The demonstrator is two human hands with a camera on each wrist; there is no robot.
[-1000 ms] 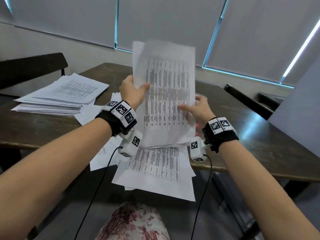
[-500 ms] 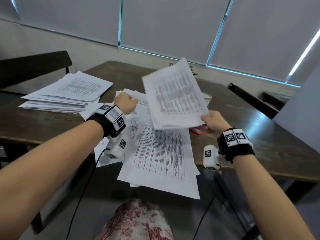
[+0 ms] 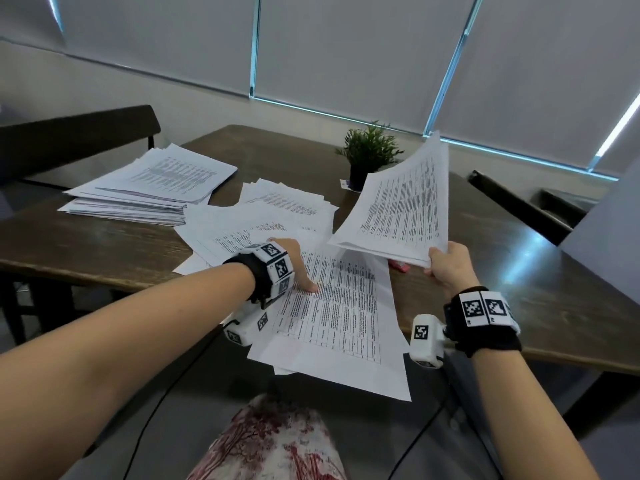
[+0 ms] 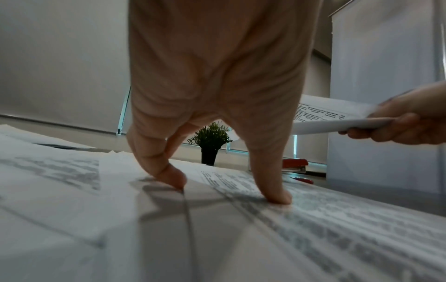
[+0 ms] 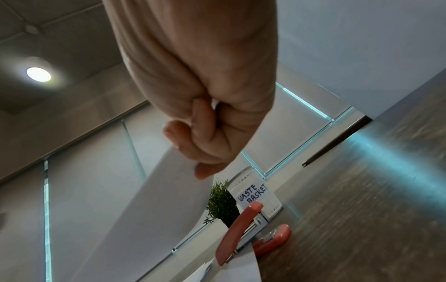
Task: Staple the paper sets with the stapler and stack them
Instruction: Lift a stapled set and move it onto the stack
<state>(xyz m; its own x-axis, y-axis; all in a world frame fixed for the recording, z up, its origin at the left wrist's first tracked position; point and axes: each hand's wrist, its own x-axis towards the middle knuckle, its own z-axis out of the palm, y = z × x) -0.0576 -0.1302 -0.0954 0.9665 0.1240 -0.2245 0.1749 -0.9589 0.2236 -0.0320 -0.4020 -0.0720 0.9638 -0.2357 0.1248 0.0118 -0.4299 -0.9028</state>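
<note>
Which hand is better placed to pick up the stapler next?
Left, probably. The right hand already grips the lifted white paper set, while the left hand only presses fingertips on loose sheets. The red stapler lies under the lifted set.

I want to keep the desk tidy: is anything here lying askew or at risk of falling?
Yes. The loose sheets under the left hand are fanned out crookedly and overhang the table edge toward the lap.
</note>
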